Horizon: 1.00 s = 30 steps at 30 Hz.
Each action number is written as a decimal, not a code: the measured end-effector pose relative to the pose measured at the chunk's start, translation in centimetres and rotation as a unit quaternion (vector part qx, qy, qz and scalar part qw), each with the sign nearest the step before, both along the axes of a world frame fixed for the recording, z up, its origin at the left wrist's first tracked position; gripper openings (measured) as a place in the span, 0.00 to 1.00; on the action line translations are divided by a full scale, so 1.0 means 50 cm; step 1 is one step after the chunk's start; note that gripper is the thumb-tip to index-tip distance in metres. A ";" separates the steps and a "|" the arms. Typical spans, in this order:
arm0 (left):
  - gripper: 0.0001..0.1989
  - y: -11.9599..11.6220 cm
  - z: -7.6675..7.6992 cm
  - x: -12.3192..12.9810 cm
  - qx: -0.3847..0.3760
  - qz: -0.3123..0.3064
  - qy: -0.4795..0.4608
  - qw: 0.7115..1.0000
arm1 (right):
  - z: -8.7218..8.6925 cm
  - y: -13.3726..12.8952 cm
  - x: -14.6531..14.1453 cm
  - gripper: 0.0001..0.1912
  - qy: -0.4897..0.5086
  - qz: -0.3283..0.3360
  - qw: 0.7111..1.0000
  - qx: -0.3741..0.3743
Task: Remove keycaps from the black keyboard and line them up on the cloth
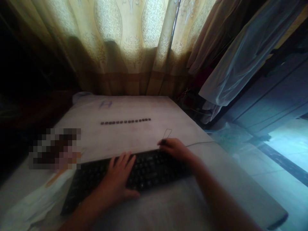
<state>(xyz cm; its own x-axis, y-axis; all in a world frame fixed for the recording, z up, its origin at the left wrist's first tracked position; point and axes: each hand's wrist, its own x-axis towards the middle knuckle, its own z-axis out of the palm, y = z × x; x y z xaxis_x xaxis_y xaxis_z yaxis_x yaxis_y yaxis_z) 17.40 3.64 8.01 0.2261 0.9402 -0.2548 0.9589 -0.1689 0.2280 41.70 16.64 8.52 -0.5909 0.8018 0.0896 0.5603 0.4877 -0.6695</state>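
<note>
A black keyboard (154,171) lies at a slant across the near part of the table. My left hand (117,176) rests on it with the fingers spread over the keys, the thumb reaching past its near edge. At the keyboard's far right edge, my right hand (174,149) is closed on a small dark-handled tool with a thin wire loop (168,131), which looks like a keycap puller. The loop points away from me. Farther off, several small dark keycaps (125,122) stand in a straight row, apart from both hands.
The white-covered table (139,107) ends at a patterned curtain (134,64). A cable (201,142) runs off to the right. A blurred-out item (55,149) and crumpled white material (36,205) lie on the left. Clothes (231,67) hang at the right, above the tiled floor.
</note>
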 end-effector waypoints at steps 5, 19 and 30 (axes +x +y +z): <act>0.53 0.000 -0.005 -0.003 0.005 -0.001 0.000 1.000 | -0.008 0.011 -0.006 0.06 -0.051 0.061 0.996 0.036; 0.54 -0.001 -0.006 -0.002 0.016 -0.003 -0.005 1.000 | -0.015 0.024 -0.016 0.07 -0.177 0.118 0.964 0.158; 0.54 0.002 -0.005 0.002 0.011 -0.005 0.019 1.000 | -0.047 -0.001 -0.004 0.10 0.032 0.025 0.998 0.056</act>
<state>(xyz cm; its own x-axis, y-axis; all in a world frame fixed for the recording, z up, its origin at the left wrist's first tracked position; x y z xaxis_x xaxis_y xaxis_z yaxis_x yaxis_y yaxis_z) 17.49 3.74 7.77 0.2268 0.9432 -0.2427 0.9650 -0.1839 0.1873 41.51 16.58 6.17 -0.6209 0.7537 0.2153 0.4912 0.5882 -0.6425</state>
